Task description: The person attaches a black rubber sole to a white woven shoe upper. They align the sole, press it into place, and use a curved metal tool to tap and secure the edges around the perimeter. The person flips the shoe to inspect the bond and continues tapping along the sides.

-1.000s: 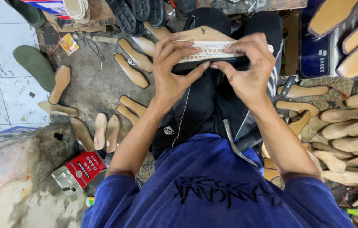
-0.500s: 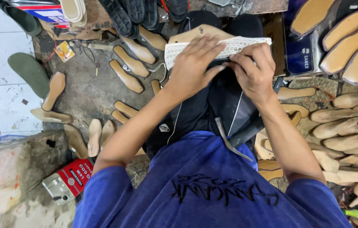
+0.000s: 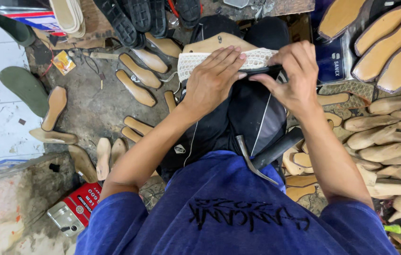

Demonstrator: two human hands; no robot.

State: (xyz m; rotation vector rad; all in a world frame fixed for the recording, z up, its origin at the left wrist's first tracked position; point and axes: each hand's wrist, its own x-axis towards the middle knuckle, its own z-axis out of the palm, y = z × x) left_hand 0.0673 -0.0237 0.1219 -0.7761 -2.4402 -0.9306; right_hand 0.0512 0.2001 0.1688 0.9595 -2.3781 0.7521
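Both forearms reach forward over the lap, elbows bent. The left hand [image 3: 214, 78] lies palm-down, fingers stretched flat and pressing on the cream mesh-patterned shoe upper [image 3: 188, 63], which is draped over a tan wooden shoe last [image 3: 219, 42] resting on the knees. The right hand [image 3: 292, 73] curls knuckles-up, fingers pinching the upper's dark lower edge [image 3: 269, 71].

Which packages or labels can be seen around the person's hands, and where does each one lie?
Red rectangular pack: lower left on the floor, white print, beside a silvery metal lighter.
Small yellow-orange sachet: upper left, flat on the dark floor.
Dark blue box: upper right, beyond the right hand, white lettering.
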